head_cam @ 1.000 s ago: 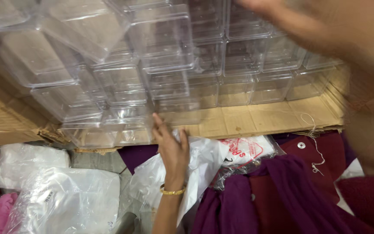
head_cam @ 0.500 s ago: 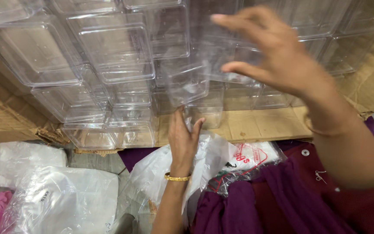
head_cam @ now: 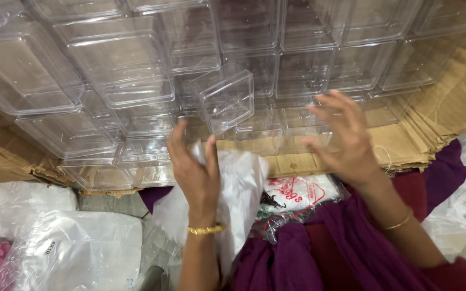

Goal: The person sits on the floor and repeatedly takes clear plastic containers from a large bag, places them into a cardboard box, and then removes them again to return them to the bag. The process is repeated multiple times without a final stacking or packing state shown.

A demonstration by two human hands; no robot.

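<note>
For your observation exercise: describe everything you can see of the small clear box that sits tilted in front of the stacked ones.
The small clear box is a square, see-through container that looks like hard plastic, with thin walls and bright edges. It seems empty. It sits tilted, one corner uppermost, unlike the straight rows of clear boxes stacked behind it. It lies just above the left hand, whose fingertips reach toward its lower edge; whether they touch it cannot be told. The right hand is open, apart from it to the right.

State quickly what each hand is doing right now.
Left hand: open, fingers against a white plastic bag.
Right hand: open, empty.
</note>
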